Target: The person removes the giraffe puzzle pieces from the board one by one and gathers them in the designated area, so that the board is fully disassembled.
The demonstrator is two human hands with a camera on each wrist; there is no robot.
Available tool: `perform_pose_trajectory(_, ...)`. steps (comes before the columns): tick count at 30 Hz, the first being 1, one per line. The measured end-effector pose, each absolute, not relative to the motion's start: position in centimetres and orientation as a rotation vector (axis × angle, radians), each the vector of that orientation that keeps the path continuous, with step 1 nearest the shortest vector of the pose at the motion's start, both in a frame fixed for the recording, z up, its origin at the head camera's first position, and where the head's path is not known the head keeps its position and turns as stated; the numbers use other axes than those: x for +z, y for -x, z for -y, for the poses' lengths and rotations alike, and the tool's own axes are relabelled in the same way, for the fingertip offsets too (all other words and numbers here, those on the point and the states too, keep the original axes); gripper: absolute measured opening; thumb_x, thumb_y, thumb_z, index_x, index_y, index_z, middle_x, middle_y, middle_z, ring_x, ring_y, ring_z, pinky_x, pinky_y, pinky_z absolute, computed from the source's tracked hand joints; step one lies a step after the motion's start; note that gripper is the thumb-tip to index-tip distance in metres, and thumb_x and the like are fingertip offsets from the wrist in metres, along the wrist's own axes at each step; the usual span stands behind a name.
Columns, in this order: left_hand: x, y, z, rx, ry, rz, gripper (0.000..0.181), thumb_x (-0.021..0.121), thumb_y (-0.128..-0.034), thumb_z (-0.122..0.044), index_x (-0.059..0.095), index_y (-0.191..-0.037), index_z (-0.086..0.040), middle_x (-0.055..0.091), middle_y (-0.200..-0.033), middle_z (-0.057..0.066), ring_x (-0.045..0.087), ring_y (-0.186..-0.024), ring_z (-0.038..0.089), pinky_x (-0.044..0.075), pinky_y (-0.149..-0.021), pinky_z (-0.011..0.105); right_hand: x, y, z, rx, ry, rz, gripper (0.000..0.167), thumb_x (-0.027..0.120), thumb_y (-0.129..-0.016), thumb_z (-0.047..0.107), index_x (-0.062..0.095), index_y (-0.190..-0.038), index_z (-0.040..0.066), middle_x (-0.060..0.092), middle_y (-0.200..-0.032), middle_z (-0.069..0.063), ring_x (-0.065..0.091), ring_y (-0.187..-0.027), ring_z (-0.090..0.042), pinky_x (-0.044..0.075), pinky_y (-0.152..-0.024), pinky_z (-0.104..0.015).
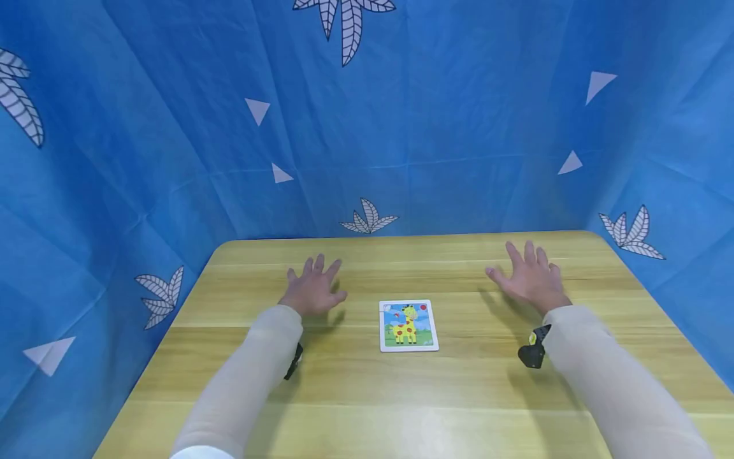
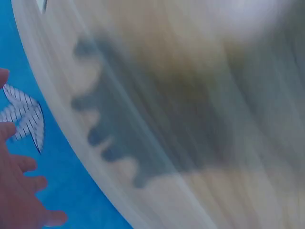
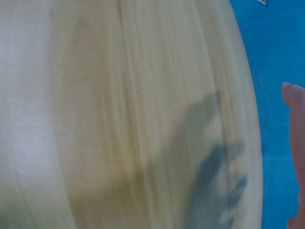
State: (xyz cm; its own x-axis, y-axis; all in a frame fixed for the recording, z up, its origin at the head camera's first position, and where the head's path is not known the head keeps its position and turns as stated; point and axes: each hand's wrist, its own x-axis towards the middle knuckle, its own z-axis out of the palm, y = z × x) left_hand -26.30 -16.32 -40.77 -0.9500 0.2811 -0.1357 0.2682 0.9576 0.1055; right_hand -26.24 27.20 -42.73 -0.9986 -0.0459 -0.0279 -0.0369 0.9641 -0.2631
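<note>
Over on the left, blue cloth (image 1: 189, 108) fills the side of the frame, and in from it, left of centre, here's the left hand (image 1: 312, 292): fingers fanned apart, thumb out to the right, nothing in its grasp. Its spread-fingered shadow falls on the wooden table (image 1: 436, 261), so it looks to be hovering. A pale sleeve (image 1: 246, 376) runs up to it from the bottom edge.

Now the middle of the frame, just below centre: the giraffe card (image 1: 408, 326), lying flat, face up, between the hands and touched by neither.

Across to right of centre, the right hand (image 1: 533, 279), fingers spread too, thumb toward the card, holding nothing. A black wrist gadget (image 1: 534, 347) sits at its cuff.

This reads as a ready position, no handling begun. Any move on that card calls for a reach inward and down, then fingertips under a thin edge or light pressure to steady it.
</note>
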Motion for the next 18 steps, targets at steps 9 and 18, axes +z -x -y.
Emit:
perform_pose_trajectory(9,-41.2,23.1,12.9,0.128,-0.581,-2.875,0.077,0.049,-0.0870,-0.059,0.022,-0.151,-0.026,0.011,-0.158,0.016,0.012,-0.142,0.042,0.012,-0.102,0.073,-43.7,25.5,-25.5,-0.497,0.116,-3.041,0.090,0.030,-0.090,0.069,0.013,-0.151,0.006,0.002,-0.151,-0.035,0.006,-0.135,-0.057,0.016,-0.097,-0.074)
perform_pose_trajectory(18,-41.3,19.9,10.5,0.065,-0.612,-2.701,0.085,0.050,-0.0829,-0.066,0.014,-0.152,-0.033,0.007,-0.158,0.014,0.006,-0.142,0.044,0.012,-0.101,0.073,-44.2,24.4,-22.4,-0.526,0.205,-3.073,0.078,0.043,-0.092,0.057,0.030,-0.146,0.003,0.027,-0.147,-0.032,0.026,-0.131,-0.053,0.024,-0.095,-0.072)
